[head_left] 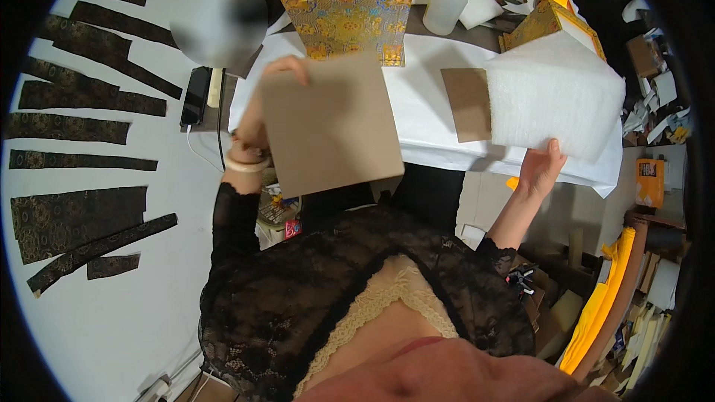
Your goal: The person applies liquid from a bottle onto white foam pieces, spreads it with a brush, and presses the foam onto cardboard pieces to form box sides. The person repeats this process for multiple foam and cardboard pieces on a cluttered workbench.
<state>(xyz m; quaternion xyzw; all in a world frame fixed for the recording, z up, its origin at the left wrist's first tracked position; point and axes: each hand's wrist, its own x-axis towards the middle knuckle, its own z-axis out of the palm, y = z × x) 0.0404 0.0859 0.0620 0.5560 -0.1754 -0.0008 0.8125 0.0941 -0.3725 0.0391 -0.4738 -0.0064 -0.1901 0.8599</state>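
My left hand [278,68], a bangle on its wrist, grips a square grey-brown cardboard panel [335,130] by its upper left edge. The panel is held up in front of my body, and most of that palm is hidden behind it. In my right hand [542,167] is a white foam sheet [555,100], pinched at its near edge with the thumb on top. Just left of the sheet, a smaller brown cardboard piece [465,104] lies on the white table covering [424,123], partly under the foam.
A yellow brocade-covered box [346,18] stands open beyond the panel, with a translucent bottle [445,6] to its right. Another brocade piece [532,24] sits behind the foam. Dark patterned fabric strips [68,128] cover the left white table, near a phone [195,97].
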